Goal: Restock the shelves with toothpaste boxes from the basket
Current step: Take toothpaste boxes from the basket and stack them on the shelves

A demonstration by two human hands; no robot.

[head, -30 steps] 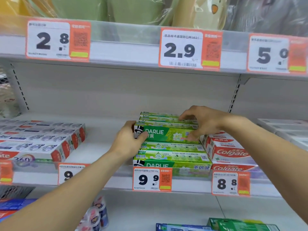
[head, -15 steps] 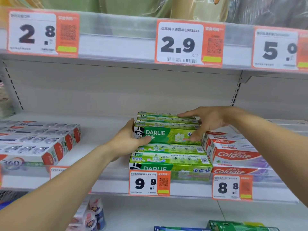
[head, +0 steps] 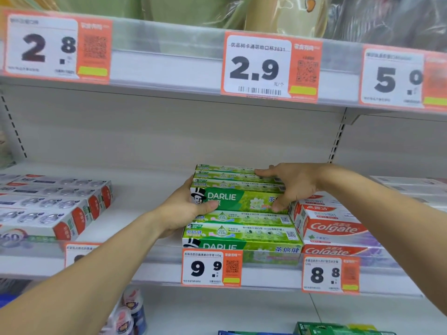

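In the head view, a green Darlie box (head: 238, 200) is held at both ends on top of the Darlie stack (head: 242, 234), which lies on the middle shelf (head: 145, 197). The left hand (head: 183, 211) is wrapped around the box's left end, thumb laid over the front face. The right hand (head: 291, 184) is curled over its right end, fingers spread across the far boxes, thumb pressed on the front. Colgate boxes (head: 335, 228) are stacked just right of the stack; white-and-red boxes (head: 53, 206) are seen well apart at left.
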